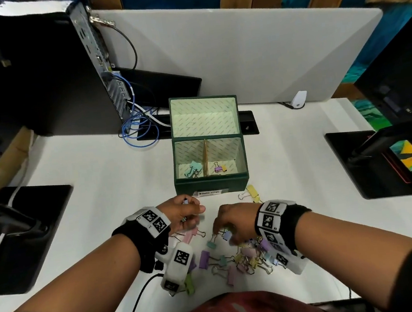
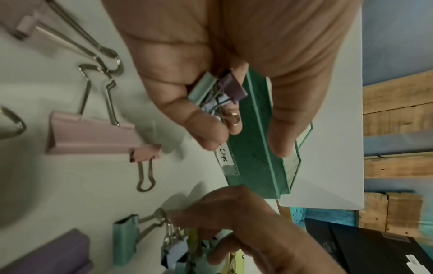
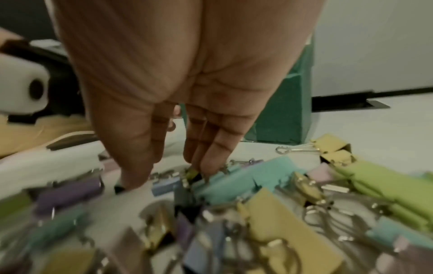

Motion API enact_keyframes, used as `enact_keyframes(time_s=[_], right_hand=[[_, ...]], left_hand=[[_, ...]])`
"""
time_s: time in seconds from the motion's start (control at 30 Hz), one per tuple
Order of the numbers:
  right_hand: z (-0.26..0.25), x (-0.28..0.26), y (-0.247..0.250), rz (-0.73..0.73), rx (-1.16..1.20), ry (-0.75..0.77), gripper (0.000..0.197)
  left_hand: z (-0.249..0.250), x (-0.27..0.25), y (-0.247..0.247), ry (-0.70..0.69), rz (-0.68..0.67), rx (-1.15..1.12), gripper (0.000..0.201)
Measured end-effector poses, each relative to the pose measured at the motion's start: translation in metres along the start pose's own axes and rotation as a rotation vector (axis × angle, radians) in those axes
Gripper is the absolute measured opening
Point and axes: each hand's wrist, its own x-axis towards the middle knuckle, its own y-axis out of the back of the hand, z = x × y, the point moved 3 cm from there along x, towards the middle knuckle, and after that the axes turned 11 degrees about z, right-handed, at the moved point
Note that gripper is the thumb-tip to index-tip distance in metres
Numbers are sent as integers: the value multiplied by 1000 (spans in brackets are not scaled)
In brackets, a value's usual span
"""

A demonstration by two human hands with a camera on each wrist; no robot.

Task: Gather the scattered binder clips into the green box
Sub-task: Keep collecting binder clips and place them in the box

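Left grip [image 1: 180, 213] clutches small clips [image 2: 218, 92] as right grip [image 1: 233, 218] pinches a teal clip [image 1: 211, 244] by its handle; a slow lift should free it from the tangled pile [image 1: 247, 260]

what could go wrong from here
The left hand grips several small clips at once; one could slip out before reaching the box.
The right hand pinches a teal clip by its handle beside the tangled pile; neighbours may drag along.
The yellow clips by the box could be missed.
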Motion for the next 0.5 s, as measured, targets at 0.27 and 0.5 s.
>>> enact_keyframes(time_s=[0.27,0.5], right_hand=[[-6,9,-16,166,-217,109,23],[4,16,-6,134,-11,-62,22]], left_hand=[[-3,-1,8,-18,61,29,19],[-15,-7,12,-34,13,64,25]])
